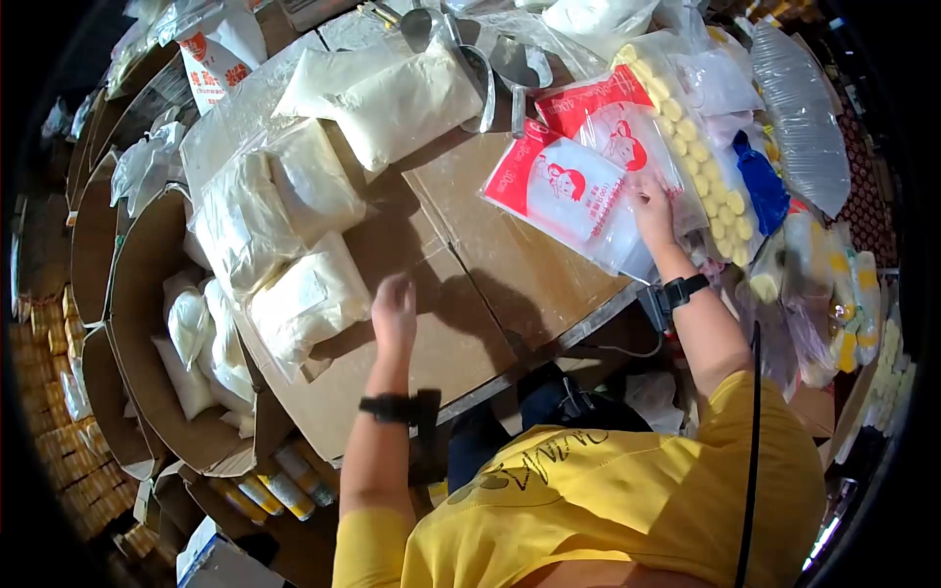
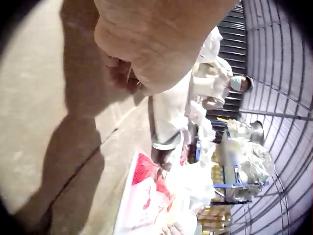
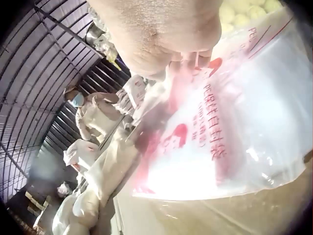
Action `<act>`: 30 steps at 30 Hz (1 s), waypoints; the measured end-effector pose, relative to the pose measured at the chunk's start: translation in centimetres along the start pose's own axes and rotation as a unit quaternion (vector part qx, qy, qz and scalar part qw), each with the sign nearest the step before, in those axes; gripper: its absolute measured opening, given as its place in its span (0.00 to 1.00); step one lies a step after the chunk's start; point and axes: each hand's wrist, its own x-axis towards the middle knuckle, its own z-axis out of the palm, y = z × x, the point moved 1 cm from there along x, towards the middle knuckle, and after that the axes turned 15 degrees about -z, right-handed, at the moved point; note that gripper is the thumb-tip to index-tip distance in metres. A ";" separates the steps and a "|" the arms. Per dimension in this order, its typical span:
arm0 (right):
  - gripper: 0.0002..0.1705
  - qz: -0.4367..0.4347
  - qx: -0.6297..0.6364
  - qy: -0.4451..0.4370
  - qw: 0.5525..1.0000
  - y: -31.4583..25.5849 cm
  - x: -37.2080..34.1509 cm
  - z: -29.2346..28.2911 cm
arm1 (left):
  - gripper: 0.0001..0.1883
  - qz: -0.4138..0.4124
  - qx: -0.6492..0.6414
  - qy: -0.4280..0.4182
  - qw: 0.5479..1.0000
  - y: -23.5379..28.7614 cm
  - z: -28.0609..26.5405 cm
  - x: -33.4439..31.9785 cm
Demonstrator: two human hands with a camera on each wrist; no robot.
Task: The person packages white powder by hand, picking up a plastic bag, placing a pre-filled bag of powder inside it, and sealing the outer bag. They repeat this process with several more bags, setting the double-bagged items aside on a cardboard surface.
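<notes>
Bags (image 1: 312,299) left of the packets (image 1: 561,184) look filled, packets likely unused; left hand (image 1: 394,314) loose, empty; right hand (image 1: 650,208) touching packets, grip unclear

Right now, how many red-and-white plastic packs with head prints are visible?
2: the nearer pack, by the right hand, and the farther pack beyond it. More may hide underneath.

Tbl (image 1: 453,361): printed packs (image 1: 573,191), prob. powder bags (image 1: 316,296)
</notes>
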 end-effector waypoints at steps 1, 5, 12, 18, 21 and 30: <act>0.16 -0.009 0.007 -0.022 1.000 -2.2 0.6 0.7 | 0.11 0.088 0.032 0.042 0.995 2.9 0.4 2.2; 0.15 0.052 0.143 -0.058 0.987 -6.8 1.2 3.1 | 0.20 0.066 -0.043 0.144 0.986 9.5 2.7 13.1; 0.12 0.031 0.031 -0.068 0.997 -3.6 -0.1 -4.7 | 0.23 -0.083 -0.258 -0.070 0.960 12.0 2.6 24.5; 0.14 0.198 -0.036 -0.043 0.979 5.8 -3.8 -9.5 | 0.21 -0.214 -0.276 -0.032 0.936 14.1 5.5 15.5; 0.18 0.252 -0.110 -0.048 0.960 9.5 -7.3 -10.9 | 0.17 -0.240 -0.385 -0.120 0.883 9.1 5.2 10.6; 0.13 0.272 0.076 -0.071 0.957 5.6 -10.6 -8.6 | 0.18 -0.451 -0.057 -0.302 0.838 0.7 1.9 -9.4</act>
